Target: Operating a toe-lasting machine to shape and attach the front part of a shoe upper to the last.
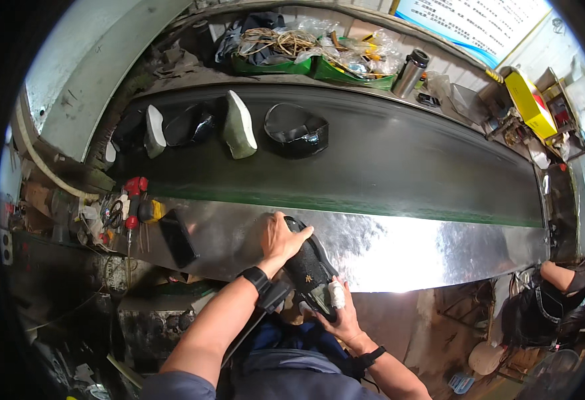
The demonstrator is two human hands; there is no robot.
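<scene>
A black shoe point(304, 261) with a dark sole edge and a small gold-coloured mark lies slantwise over the near edge of the shiny metal tabletop point(239, 233). My left hand point(284, 241) grips its far end, thumb across the top. At the near end, my right hand point(343, 319) holds the shoe's side; one finger is wrapped in white tape. Some fingers of both hands are hidden by the shoe. To the left of my left hand, a black phone point(178, 238) lies on the metal.
Beyond the metal runs a dark conveyor belt point(399, 160), carrying grey-green shoes point(240, 127) with pale soles and glossy black pieces point(297, 131). A red tool point(133, 190) lies at the left. Green trays point(352, 77) and a steel flask point(410, 75) stand behind. Another person point(549, 307) is at the right.
</scene>
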